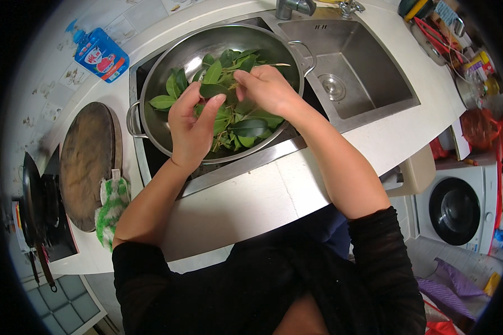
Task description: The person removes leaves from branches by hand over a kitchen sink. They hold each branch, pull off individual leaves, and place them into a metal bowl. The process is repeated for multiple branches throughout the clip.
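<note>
A wide stainless steel basin with two loop handles stands over one bowl of the sink unit. Leafy green sprigs with thin stems lie in it. Over the basin's middle, my left hand pinches a dark green leaf between thumb and fingers. Just to its right, my right hand has its thumb and fingers closed on a thin leafy stem, whose end is partly hidden by the fingers. More leaves rest against the basin's left inner wall.
An empty-looking steel sink bowl with a faucet lies right of the basin. At left are a blue pump bottle, a round wooden chopping board and a green-and-white cloth. A washing machine stands at far right.
</note>
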{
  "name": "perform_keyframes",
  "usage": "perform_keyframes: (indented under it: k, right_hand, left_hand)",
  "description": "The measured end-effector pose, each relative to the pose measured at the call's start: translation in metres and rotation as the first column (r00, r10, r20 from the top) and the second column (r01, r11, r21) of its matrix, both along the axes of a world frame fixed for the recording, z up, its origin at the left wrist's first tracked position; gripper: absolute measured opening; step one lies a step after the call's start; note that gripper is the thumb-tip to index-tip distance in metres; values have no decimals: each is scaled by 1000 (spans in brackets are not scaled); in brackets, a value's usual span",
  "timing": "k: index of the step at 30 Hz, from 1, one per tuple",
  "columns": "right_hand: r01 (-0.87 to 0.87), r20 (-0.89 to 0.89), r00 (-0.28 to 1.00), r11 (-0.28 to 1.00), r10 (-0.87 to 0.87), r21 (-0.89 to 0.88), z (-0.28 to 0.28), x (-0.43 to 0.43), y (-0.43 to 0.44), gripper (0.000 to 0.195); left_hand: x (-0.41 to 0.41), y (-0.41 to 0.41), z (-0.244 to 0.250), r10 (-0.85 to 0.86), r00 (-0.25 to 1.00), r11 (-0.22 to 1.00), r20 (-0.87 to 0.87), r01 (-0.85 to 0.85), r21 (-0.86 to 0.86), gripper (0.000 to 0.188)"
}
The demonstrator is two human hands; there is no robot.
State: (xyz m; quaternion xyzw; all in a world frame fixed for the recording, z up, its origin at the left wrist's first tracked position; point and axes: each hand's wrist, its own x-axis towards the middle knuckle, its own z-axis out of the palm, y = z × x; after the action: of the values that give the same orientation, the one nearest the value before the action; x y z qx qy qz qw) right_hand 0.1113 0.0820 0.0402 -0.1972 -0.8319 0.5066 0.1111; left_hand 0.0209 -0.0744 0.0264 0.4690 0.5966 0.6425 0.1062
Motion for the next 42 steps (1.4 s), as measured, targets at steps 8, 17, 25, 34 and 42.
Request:
perform_keyframes:
  k: [8, 17, 25, 34, 42]
  right_hand:
    - [293, -202, 934, 955, -296, -47, -14, 0, 51, 48]
    - [8, -228, 971, 970, -65, -243, -12, -1, 24, 47]
    - [-108, -186, 980, 981, 77, -162, -8, 0, -3, 48]
    - [-33, -305, 952, 992, -6, -122, -15, -5, -3, 37]
    - [-12, -310, 948, 963, -75, -270, -7, -2, -6, 31]
  left_hand:
    - [14, -3, 25, -25, 692, 998, -722, -27, -60, 9]
    - [2, 0, 6, 96, 925, 981, -368, -150, -119, 14]
    - [-2, 3, -3, 102, 976, 983, -190, -128, -130, 8]
    - [-3, 2, -5, 25, 999, 984, -32, -30, -176, 5]
    - [-3, 1, -4, 19, 998, 984, -54, -28, -175, 5]
